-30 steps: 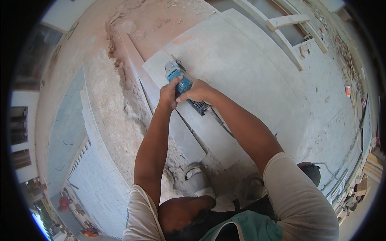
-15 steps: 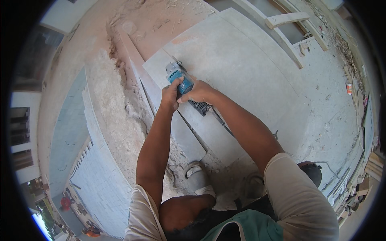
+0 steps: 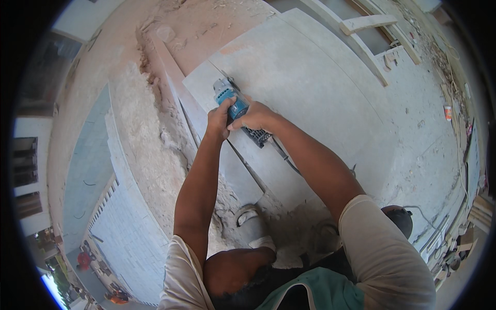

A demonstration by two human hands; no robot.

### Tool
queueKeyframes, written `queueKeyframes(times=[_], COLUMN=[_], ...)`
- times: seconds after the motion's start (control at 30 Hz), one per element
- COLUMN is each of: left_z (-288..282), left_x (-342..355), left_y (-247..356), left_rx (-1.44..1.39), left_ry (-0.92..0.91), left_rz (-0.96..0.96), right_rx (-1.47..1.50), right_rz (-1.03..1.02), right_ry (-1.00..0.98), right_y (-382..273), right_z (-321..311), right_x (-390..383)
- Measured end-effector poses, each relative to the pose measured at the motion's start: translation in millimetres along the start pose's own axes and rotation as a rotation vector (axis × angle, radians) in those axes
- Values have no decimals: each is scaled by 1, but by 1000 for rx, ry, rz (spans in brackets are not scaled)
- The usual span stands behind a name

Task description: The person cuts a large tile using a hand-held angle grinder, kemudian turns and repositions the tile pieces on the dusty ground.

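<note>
Wooden frame (image 3: 368, 24) beyond slab (image 3: 320, 88), grinder cord (image 3: 279, 148) under right forearm (image 3: 315, 155)

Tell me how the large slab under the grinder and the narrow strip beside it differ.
The slab is broad, the strip slender. The blue grinder sits over the slab, not the strip. The left forearm crosses the strip, the right forearm the slab. Both look pale and flat.

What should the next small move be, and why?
Probably ease the angle grinder slightly toward the near side of the grey slab: a thin line, likely a cut, runs from the slab's far edge to the grinder's head, and the left hand and right hand both grip the grinder.
</note>
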State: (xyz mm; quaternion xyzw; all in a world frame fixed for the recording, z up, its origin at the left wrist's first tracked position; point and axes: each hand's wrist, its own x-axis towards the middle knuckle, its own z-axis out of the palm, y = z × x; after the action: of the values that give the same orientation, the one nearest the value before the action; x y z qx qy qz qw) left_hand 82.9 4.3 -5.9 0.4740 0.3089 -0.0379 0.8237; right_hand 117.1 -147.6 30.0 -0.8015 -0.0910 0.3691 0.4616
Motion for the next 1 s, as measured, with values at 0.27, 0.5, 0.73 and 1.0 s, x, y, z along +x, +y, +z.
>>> queueKeyframes(times=[0.27, 0.5, 0.73, 1.0], left_z=[1, 1, 3, 5], left_x=[-10, -11, -11, -14], left_y=[-11, -14, -13, -14], left_rx=[-11, 23, 5, 43], left_ry=[-5, 3, -11, 9], left_rz=[6, 0, 32, -26], right_rx=[-76, -77, -96, -70], right_rz=[24, 22, 44, 50], right_ry=[18, -2, -3, 6], right_y=[2, 3, 5, 11], right_z=[-1, -3, -2, -1], right_x=[-15, -17, -15, -18])
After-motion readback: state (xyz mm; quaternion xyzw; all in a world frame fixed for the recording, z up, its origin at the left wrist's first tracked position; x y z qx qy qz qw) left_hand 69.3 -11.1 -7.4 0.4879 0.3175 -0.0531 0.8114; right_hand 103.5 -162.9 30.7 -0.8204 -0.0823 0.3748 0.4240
